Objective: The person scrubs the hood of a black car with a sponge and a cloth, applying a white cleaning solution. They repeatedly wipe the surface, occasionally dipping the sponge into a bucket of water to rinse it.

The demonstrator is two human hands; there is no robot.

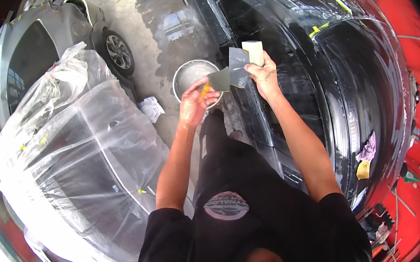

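My left hand (196, 104) pinches a small dark grey sheet (220, 81), which looks like sandpaper. An orange-yellow piece (205, 90) shows at my fingers; whether it is part of that sheet I cannot tell. My right hand (266, 76) is closed on a pale yellow-green sanding block (254, 53) and a lighter grey sheet of sandpaper (238, 67). The two sheets are side by side, their edges nearly meeting. Below my left hand, a round bucket (175, 82) of greyish liquid stands on the floor.
A black car (292, 77) with dull, whitish patches and yellow tape stands close on my right. On it lie a purple cloth (366, 148) and a yellow pad (363, 170). To my left, clear plastic sheeting (83, 150) drapes a grey car (60, 24). Crumpled paper (151, 109) lies between.
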